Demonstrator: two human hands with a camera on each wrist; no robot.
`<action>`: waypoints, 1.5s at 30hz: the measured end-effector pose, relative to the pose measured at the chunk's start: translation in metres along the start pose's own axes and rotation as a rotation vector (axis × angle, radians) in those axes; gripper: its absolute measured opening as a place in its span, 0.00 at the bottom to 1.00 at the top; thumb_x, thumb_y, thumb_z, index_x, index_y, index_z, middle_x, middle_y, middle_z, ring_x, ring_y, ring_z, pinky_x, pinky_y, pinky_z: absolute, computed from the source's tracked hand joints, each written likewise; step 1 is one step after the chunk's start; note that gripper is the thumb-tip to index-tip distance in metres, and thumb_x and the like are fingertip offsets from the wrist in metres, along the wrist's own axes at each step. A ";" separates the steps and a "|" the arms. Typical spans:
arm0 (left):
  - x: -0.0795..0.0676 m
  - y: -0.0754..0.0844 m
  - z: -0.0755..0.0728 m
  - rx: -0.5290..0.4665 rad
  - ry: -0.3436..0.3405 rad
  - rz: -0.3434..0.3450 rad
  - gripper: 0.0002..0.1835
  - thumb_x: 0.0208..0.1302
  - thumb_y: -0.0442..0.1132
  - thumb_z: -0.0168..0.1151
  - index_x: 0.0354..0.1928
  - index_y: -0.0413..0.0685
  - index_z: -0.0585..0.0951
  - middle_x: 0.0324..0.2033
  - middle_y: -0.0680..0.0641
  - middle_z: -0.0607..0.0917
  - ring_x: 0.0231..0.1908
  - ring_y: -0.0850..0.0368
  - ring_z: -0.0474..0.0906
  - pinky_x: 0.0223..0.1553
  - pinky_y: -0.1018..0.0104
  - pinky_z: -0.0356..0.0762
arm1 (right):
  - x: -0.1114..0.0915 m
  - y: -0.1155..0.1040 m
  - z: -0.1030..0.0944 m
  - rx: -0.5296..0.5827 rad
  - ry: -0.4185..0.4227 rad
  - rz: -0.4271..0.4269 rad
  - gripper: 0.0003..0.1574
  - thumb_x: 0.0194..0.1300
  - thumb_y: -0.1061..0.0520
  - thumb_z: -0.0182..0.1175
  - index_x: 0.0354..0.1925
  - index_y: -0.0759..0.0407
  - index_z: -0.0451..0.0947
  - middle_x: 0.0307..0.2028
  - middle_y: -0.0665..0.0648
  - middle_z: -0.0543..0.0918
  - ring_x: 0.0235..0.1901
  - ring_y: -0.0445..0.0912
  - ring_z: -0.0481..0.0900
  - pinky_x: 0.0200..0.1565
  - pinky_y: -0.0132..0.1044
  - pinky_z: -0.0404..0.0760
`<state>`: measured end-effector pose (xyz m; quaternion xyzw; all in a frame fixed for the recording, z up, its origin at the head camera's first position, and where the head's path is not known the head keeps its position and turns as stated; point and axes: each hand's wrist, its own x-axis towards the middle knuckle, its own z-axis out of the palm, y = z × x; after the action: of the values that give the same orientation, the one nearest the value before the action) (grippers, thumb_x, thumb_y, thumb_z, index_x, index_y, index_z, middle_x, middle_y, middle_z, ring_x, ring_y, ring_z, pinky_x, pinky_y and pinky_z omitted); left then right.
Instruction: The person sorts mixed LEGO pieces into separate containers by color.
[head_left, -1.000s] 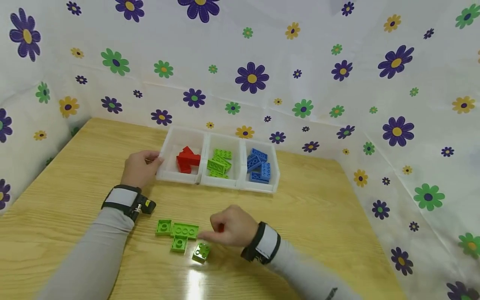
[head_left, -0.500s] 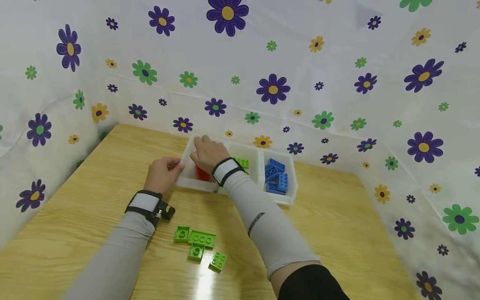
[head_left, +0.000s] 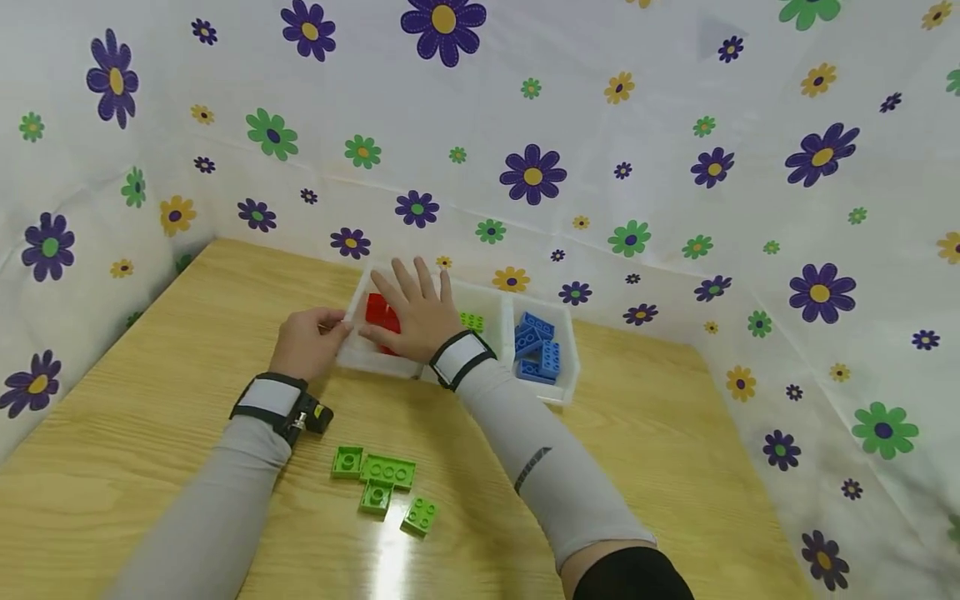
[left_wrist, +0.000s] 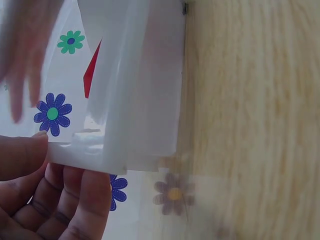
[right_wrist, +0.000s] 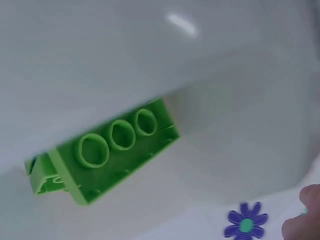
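My right hand (head_left: 423,317) is over the left compartment of a white three-part bin (head_left: 378,364), its fingers straight and spread with nothing held. Red toy bricks (head_left: 380,310) lie under it, partly covered by the palm and thumb. At the bin's left end, my left hand (head_left: 306,343) pinches the wall between thumb and fingers. The left wrist view shows that thumb (left_wrist: 22,155) on the inner side of the wall and the curled fingers outside. Green bricks (right_wrist: 120,145) in the middle compartment appear in the right wrist view, studs down.
Blue bricks (head_left: 536,350) fill part of the right compartment. Nearer on the wooden table lie two square green bricks (head_left: 347,462) and a long green brick (head_left: 388,472), hollow sides up, plus a green brick (head_left: 419,515) with studs up. A flowered cloth (head_left: 600,125) stands behind.
From beside the loose green bricks, my right hand has moved forward over the red compartment. It has let go of a red brick and spread its fingers. My left hand stays on the bin.
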<state>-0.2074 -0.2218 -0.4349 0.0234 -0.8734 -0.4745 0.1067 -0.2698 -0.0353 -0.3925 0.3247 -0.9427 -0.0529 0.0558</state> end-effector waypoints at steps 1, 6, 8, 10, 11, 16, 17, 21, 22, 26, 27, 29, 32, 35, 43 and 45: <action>0.001 0.000 0.000 0.004 0.002 0.008 0.19 0.75 0.40 0.60 0.59 0.31 0.81 0.48 0.33 0.86 0.45 0.42 0.81 0.45 0.53 0.79 | -0.010 0.000 -0.002 0.016 0.015 -0.020 0.56 0.69 0.19 0.43 0.83 0.36 0.37 0.83 0.51 0.37 0.82 0.56 0.31 0.77 0.63 0.34; 0.002 0.002 0.003 0.022 0.032 0.040 0.18 0.74 0.40 0.61 0.56 0.31 0.83 0.46 0.33 0.87 0.43 0.42 0.82 0.39 0.60 0.77 | -0.079 -0.006 -0.010 0.132 -0.016 -0.171 0.64 0.67 0.21 0.52 0.83 0.39 0.30 0.82 0.50 0.30 0.81 0.54 0.25 0.76 0.64 0.33; 0.001 0.002 0.004 0.032 0.036 0.038 0.18 0.74 0.40 0.62 0.56 0.31 0.83 0.45 0.33 0.87 0.42 0.42 0.81 0.38 0.64 0.76 | -0.113 -0.011 -0.011 0.141 -0.050 -0.208 0.68 0.63 0.19 0.54 0.82 0.40 0.28 0.82 0.51 0.30 0.81 0.56 0.28 0.76 0.66 0.35; 0.001 0.002 0.005 0.031 0.032 0.026 0.19 0.74 0.40 0.62 0.57 0.31 0.83 0.46 0.33 0.87 0.42 0.43 0.80 0.37 0.67 0.75 | -0.144 -0.017 -0.009 0.084 -0.034 -0.222 0.74 0.56 0.13 0.55 0.83 0.39 0.32 0.83 0.54 0.42 0.81 0.58 0.41 0.74 0.69 0.45; 0.001 0.002 0.005 0.033 0.028 0.018 0.19 0.74 0.40 0.61 0.57 0.32 0.83 0.46 0.33 0.86 0.43 0.43 0.80 0.37 0.69 0.74 | -0.159 -0.020 -0.007 0.044 -0.017 -0.221 0.76 0.51 0.10 0.55 0.83 0.39 0.35 0.80 0.56 0.54 0.78 0.58 0.55 0.72 0.66 0.57; 0.002 0.002 0.004 0.043 0.028 0.006 0.20 0.75 0.41 0.60 0.58 0.31 0.82 0.47 0.33 0.86 0.44 0.43 0.79 0.37 0.69 0.72 | -0.205 -0.034 0.009 0.007 -0.017 -0.215 0.81 0.42 0.06 0.55 0.83 0.41 0.43 0.40 0.49 0.82 0.32 0.42 0.79 0.27 0.34 0.75; 0.002 0.001 0.002 0.048 0.030 0.006 0.20 0.75 0.41 0.60 0.59 0.31 0.81 0.47 0.33 0.85 0.44 0.42 0.78 0.38 0.69 0.72 | -0.208 -0.037 0.011 0.039 -0.047 -0.227 0.80 0.44 0.08 0.56 0.83 0.43 0.43 0.37 0.48 0.81 0.27 0.40 0.77 0.22 0.32 0.70; 0.004 -0.003 -0.002 0.058 0.024 -0.015 0.21 0.76 0.42 0.59 0.60 0.32 0.81 0.48 0.33 0.85 0.45 0.42 0.79 0.37 0.73 0.72 | -0.213 -0.043 0.014 0.187 -0.168 -0.246 0.68 0.59 0.23 0.65 0.81 0.53 0.46 0.35 0.47 0.85 0.26 0.38 0.80 0.23 0.30 0.74; 0.004 -0.004 -0.002 0.056 0.021 -0.024 0.21 0.76 0.43 0.59 0.60 0.32 0.81 0.48 0.33 0.85 0.45 0.42 0.79 0.36 0.74 0.72 | -0.214 -0.043 0.012 0.199 -0.181 -0.244 0.65 0.61 0.27 0.66 0.80 0.55 0.49 0.31 0.47 0.84 0.24 0.37 0.80 0.23 0.29 0.74; 0.004 -0.004 0.001 0.058 0.014 -0.034 0.21 0.76 0.42 0.60 0.60 0.32 0.81 0.49 0.33 0.85 0.44 0.42 0.79 0.34 0.77 0.71 | -0.222 -0.035 0.009 0.264 -0.229 -0.209 0.52 0.66 0.40 0.69 0.75 0.56 0.56 0.17 0.41 0.73 0.13 0.33 0.68 0.18 0.28 0.66; 0.004 -0.004 0.003 0.059 0.014 -0.031 0.21 0.76 0.42 0.60 0.60 0.32 0.81 0.49 0.33 0.85 0.44 0.42 0.79 0.34 0.76 0.72 | -0.225 -0.031 0.008 0.283 -0.247 -0.204 0.50 0.65 0.41 0.69 0.75 0.55 0.58 0.16 0.40 0.69 0.13 0.33 0.64 0.17 0.28 0.63; 0.004 -0.001 0.007 0.058 0.013 -0.016 0.21 0.75 0.42 0.60 0.59 0.31 0.81 0.48 0.32 0.85 0.44 0.42 0.79 0.34 0.75 0.72 | -0.228 -0.019 0.008 0.346 -0.260 -0.235 0.39 0.64 0.43 0.69 0.68 0.53 0.70 0.17 0.39 0.70 0.14 0.31 0.62 0.19 0.25 0.62; 0.004 0.001 0.009 0.060 0.017 -0.004 0.21 0.75 0.41 0.60 0.59 0.31 0.81 0.48 0.32 0.85 0.44 0.42 0.80 0.37 0.70 0.74 | -0.228 0.000 0.002 0.459 -0.332 -0.298 0.15 0.63 0.49 0.68 0.48 0.49 0.85 0.20 0.38 0.73 0.18 0.30 0.63 0.22 0.21 0.64; 0.003 0.003 0.008 0.059 0.021 -0.006 0.21 0.75 0.41 0.60 0.59 0.31 0.81 0.48 0.32 0.85 0.45 0.41 0.80 0.38 0.67 0.75 | -0.218 0.019 -0.010 0.552 -0.402 -0.338 0.06 0.62 0.57 0.65 0.28 0.48 0.82 0.23 0.38 0.75 0.21 0.30 0.67 0.27 0.20 0.68; 0.002 0.004 0.005 0.064 0.028 -0.019 0.20 0.75 0.41 0.61 0.59 0.31 0.81 0.47 0.33 0.85 0.43 0.42 0.79 0.39 0.66 0.75 | -0.146 0.066 -0.031 0.613 -0.391 -0.214 0.14 0.64 0.57 0.61 0.21 0.51 0.78 0.18 0.42 0.74 0.15 0.34 0.70 0.22 0.27 0.70; 0.002 0.004 0.006 0.059 0.024 -0.024 0.20 0.75 0.40 0.61 0.59 0.31 0.81 0.47 0.33 0.85 0.43 0.42 0.79 0.39 0.64 0.75 | -0.124 0.077 -0.028 0.548 -0.254 -0.155 0.18 0.66 0.55 0.58 0.18 0.51 0.75 0.15 0.42 0.71 0.13 0.34 0.66 0.19 0.27 0.66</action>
<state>-0.2098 -0.2149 -0.4340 0.0427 -0.8853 -0.4497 0.1107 -0.2151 0.0998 -0.3631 0.3893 -0.8937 0.1592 -0.1564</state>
